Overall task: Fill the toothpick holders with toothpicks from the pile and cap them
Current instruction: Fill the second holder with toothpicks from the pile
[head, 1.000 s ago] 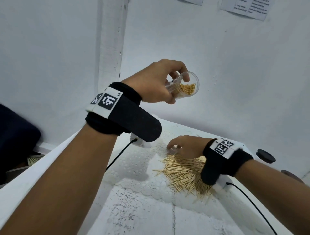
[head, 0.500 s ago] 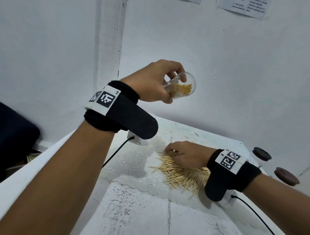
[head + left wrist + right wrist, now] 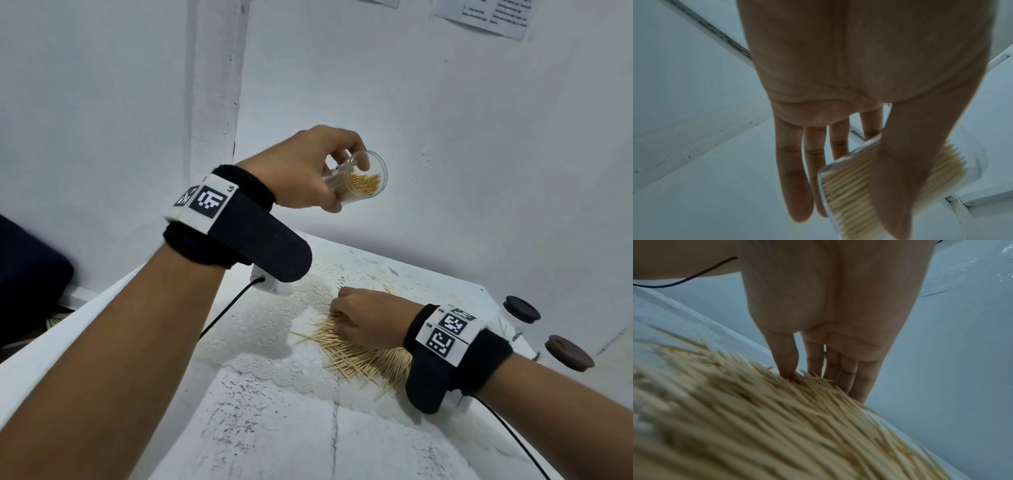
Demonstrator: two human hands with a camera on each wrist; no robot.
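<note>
The toothpick holder (image 3: 356, 183), a clear plastic tube, is held in the air above the tabletop (image 3: 274, 428), tilted on its side with its open mouth turned away from the wrist, and is seen partly filled with toothpicks (image 3: 363, 183). It is gripped by the left hand (image 3: 301, 174), pinched between the thumb and the curled fingers (image 3: 346, 150); in the left wrist view the thumb is laid along the tube and the fingers are extended behind it. The pile of toothpicks (image 3: 359, 349) is spread on a white lace mat (image 3: 274, 325) toward the right edge of the tabletop. The right hand (image 3: 366, 320) is set down on the far end of the pile, its fingers (image 3: 838, 369) held close together with their tips pressed into the sticks; whether any are pinched cannot be told. Two dark caps (image 3: 522, 308) are seen near the far right corner of the tabletop.
</note>
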